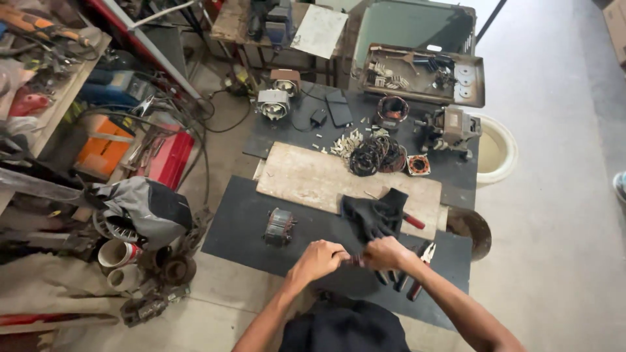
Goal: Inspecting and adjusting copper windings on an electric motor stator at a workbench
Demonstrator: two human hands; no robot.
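While both hands are meeting low over the dark mat [248, 228], the left hand [319, 259] and right hand [386, 253] are pinching a small dark, thin piece [355, 259] between them; fingers [336, 254] are curling tight on it, closed narrow, w/ knuckles nearly touching. Too small to tell what it is exactly, prob. wire or a slim metal part, so likely light and stiff-ish, maybe sharp at the ends. Best hold, I'd judge, is a pinch at each end, close to the fingertips.

Pliers [417, 270] w/ red grips are lying just right of the right-hand fingers. Black glove [376, 213] is sitting just beyond the fingers, partly on the wooden board [313, 179]. Small motor core [280, 226] is resting left of and beyond the left fingers, apart from them; looks heavy, rigid.

Count: 1 thin piece, 1 pliers in clear view, 1 glove pile (can't tell if a pair), 1 core on the mat, 1 tangle of copper wire coils [376, 155] well beyond.
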